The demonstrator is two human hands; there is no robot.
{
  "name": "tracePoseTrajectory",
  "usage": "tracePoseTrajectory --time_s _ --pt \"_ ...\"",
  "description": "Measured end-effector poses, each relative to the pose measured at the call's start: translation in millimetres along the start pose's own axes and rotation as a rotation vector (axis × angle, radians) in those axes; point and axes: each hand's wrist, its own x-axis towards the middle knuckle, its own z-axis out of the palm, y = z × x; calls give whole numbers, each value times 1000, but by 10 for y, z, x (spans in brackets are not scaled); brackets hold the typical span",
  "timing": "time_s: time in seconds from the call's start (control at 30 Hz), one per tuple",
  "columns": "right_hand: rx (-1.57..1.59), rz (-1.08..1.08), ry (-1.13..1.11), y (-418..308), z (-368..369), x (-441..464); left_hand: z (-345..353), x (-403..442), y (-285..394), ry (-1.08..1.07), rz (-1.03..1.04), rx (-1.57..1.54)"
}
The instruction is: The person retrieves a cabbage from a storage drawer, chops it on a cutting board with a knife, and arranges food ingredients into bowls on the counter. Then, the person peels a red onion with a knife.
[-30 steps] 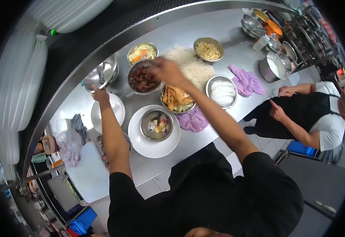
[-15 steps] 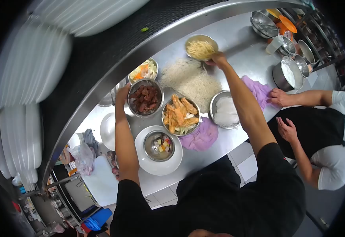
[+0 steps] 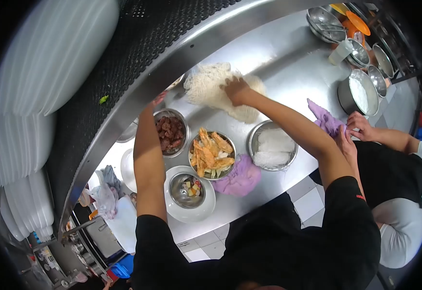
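Observation:
My right hand [image 3: 236, 90] lies with fingers spread on a heap of dry pale noodles [image 3: 208, 87] on the steel table [image 3: 288, 53]. Under the shelf edge, my left hand [image 3: 159, 98] is partly hidden beside a bowl rim [image 3: 176, 82]; what it holds does not show clearly. Nearer me stand a bowl of dark red meat [image 3: 170, 133], a bowl of fried golden pieces over cut vegetables [image 3: 212, 153] and a bowl of white noodles [image 3: 274, 145]. A small steel bowl with diced pieces [image 3: 187, 190] rests on a white plate [image 3: 210, 205].
A co-worker's hands [image 3: 353, 131] touch a purple cloth [image 3: 326, 118] at the right. Another purple cloth [image 3: 240, 178] lies by the front edge. A pot of white powder [image 3: 361, 92] and steel bowls [image 3: 326, 24] stand at the right. Stacked plates [image 3: 51, 63] fill the shelf at the left.
My right hand has left the yellow noodle bowl, which no longer shows at the back, and now presses on the dry noodles. My left hand has moved farther back. The co-worker's hands have come together at the cloth.

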Motion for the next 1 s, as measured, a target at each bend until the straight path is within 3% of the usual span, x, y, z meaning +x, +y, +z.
tracePoseTrajectory --time_s 0.07,0.13,0.2,0.23,0.27,0.3,0.33,0.37,0.4,0.43,0.47,0.5,0.57,0.6,0.63,0.67,0.7,0.73,0.8,0.87,1.0 --pt "-180 -5 117 190 -104 324 82 -26 66 42 66 -11" --pt "-194 -65 408 431 -176 681 -31 21 -76 79 143 101" --pt "-160 13 334 405 -390 751 -272 -13 -265 146 261 285" --pt "-113 101 252 319 -515 800 -447 -13 -458 163 412 447" --pt "21 37 250 288 -497 742 -603 -27 -713 163 647 622" --pt "161 -57 410 295 -294 774 -774 -55 -1041 125 915 730" --pt "332 -177 558 147 -393 355 -332 -935 -813 30 787 476" --pt "493 -237 528 47 -512 93 -40 -1857 -639 -79 748 302" --pt "408 -147 379 32 -409 -7 21 -2621 -548 -182 758 238" --pt "494 -320 654 -32 -299 -303 96 -3361 -457 -296 772 234" --pt "571 -115 355 -242 -556 -674 15 -3946 -452 -393 722 265" --pt "637 -215 354 -250 -429 -898 -162 -4363 -504 -421 573 365" --pt "802 -317 455 -430 -300 -1312 -460 -5273 -270 -157 512 381" --pt "856 -359 488 -465 -201 -1426 -637 -5592 -252 161 581 389" --pt "846 -378 479 -542 -205 -1564 -928 -5722 -298 501 956 455" --pt "959 -230 348 -633 -230 -1740 -1263 -5846 -277 994 1005 571" --pt "1069 -71 215 -703 -276 -1879 -1321 -5979 61 1118 1155 290" --pt "1067 -65 215 -768 -340 -1995 -1554 -6064 319 1527 1217 787" --pt "920 -110 246 -1002 -445 -2206 -1985 -6003 751 1683 1215 1215" --pt "802 -246 389 -1167 -448 -2336 -2545 -5769 869 1448 762 1211" --pt "875 -211 459 -1474 -675 -2677 -2779 -6013 1046 1399 1191 1280"
